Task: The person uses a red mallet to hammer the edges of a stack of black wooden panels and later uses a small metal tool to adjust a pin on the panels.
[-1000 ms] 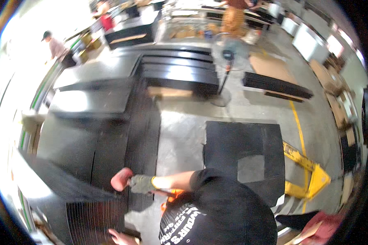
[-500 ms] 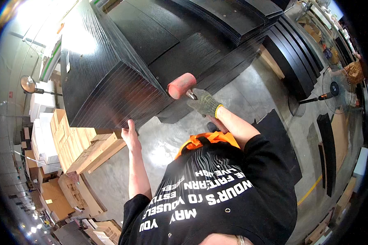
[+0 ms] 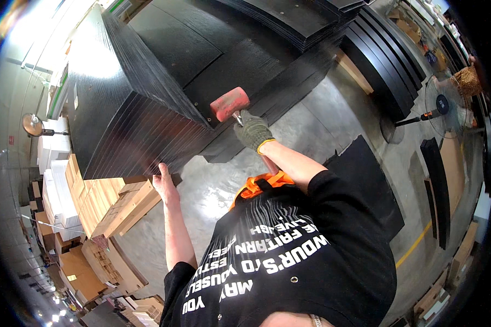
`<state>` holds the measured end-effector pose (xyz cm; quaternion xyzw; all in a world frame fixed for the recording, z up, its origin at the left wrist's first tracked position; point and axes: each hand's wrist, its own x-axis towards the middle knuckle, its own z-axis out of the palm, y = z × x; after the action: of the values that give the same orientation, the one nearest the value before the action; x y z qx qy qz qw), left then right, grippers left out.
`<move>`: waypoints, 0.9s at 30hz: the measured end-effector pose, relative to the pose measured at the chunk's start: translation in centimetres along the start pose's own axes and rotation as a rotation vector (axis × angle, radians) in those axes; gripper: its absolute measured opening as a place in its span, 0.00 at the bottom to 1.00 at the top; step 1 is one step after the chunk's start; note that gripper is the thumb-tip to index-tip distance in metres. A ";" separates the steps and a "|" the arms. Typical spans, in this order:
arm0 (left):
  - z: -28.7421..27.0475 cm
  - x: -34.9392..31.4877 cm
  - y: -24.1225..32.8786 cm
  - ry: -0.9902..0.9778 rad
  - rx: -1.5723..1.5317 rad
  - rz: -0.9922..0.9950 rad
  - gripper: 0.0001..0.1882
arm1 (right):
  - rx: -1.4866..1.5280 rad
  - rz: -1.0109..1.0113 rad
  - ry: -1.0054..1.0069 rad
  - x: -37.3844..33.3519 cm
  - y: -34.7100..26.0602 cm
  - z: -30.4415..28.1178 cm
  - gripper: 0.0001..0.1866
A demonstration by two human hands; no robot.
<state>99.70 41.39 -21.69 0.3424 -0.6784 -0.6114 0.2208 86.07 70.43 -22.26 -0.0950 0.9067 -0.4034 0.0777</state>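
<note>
My right hand [image 3: 253, 131], in a grey-green knit glove with a yellow cuff, is closed around the handle of a mallet [image 3: 230, 103]. The mallet's scuffed red head is beside the near right corner of a thick stack of black wood-grain panels [image 3: 147, 128]; I cannot tell if they touch. My bare left hand [image 3: 166, 185] rests at the stack's lower near edge, thumb pointing up and fingers apart. Part of those fingers is hard to make out. Beyond the mallet lie more black boards [image 3: 240, 71] with small round fittings.
Pale wooden blocks [image 3: 101, 191] are at the left, under the stack's near side. Curved black panels [image 3: 382, 65] lean at the far right, near a standing fan [image 3: 442, 106]. A black sheet [image 3: 365, 188] lies on the grey floor; cardboard boxes [image 3: 84, 270] are at lower left.
The whole view has shifted slightly. The mallet head has lifted a little away from the stack's corner, with my right hand still around its handle. My left hand stays at the stack's edge.
</note>
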 end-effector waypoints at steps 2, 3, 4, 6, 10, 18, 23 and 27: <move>-0.1 -0.1 0.4 0.008 0.039 -0.036 0.23 | 0.000 0.010 -0.027 -0.5 -0.2 -0.3 0.17; 0.2 -0.4 0.8 -0.005 0.014 -0.034 0.23 | -0.020 -0.046 -0.048 -0.7 0.0 -0.1 0.17; 0.4 -0.7 1.3 -0.018 -0.011 -0.031 0.22 | -0.040 -0.103 -0.070 -0.8 0.4 0.1 0.17; 0.8 -1.4 2.4 -0.031 -0.028 -0.051 0.21 | 0.003 -0.043 0.000 -0.5 0.8 0.3 0.19; 1.1 -1.8 3.0 -0.042 -0.014 -0.073 0.21 | 0.032 0.064 -0.012 -0.3 0.8 0.2 0.21; 0.2 -0.8 1.4 -0.032 -0.033 -0.053 0.23 | 0.003 0.100 -0.053 -1.2 1.4 0.6 0.21; 0.3 -1.2 1.9 -0.020 -0.030 -0.053 0.24 | -0.010 -0.096 -0.118 -1.9 2.1 1.8 0.17; 1.2 -2.0 3.2 0.003 0.041 -0.093 0.22 | 0.005 0.029 -0.128 -2.1 2.2 1.7 0.18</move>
<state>99.60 43.74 -18.52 0.3789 -0.6737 -0.6065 0.1863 88.22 71.10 -24.92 -0.1071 0.9002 -0.3975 0.1417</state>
